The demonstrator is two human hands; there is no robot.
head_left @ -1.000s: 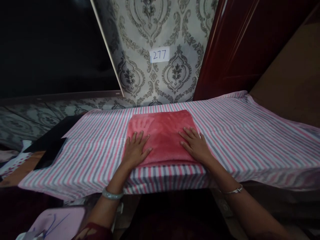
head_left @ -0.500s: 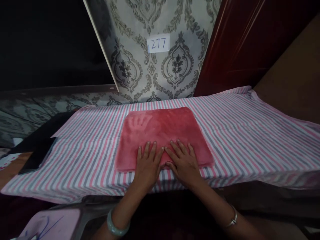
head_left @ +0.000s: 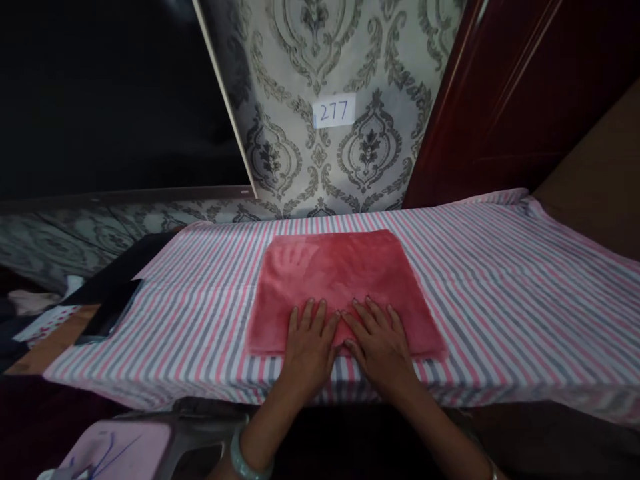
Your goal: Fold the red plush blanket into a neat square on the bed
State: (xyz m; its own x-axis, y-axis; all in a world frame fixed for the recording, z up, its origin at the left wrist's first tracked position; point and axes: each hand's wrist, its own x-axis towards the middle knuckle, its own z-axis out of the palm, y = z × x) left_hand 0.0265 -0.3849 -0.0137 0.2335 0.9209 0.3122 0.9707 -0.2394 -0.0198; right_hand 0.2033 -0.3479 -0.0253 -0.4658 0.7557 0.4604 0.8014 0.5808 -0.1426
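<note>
A plush red cloth [head_left: 345, 267], folded into a thick rectangle, lies flat on the striped tablecloth [head_left: 210, 320]. On its near edge my left hand [head_left: 311, 340] rests palm down, fingers spread. My right hand [head_left: 380, 340] lies beside it on the same edge, also flat and spread, and the two index fingertips nearly touch. A pale handprint shows in the pile at the cloth's far left part. Neither hand grips anything.
At the left end of the table lies a dark phone-like slab [head_left: 110, 310]. A black screen [head_left: 120, 100] stands behind on the left, a dark red door-like panel [head_left: 490, 100] on the right. A pink stool top [head_left: 125, 450] is below left.
The whole view has shifted, so everything appears a little lower and further right. Both hands stay in the same place on the red cloth.
</note>
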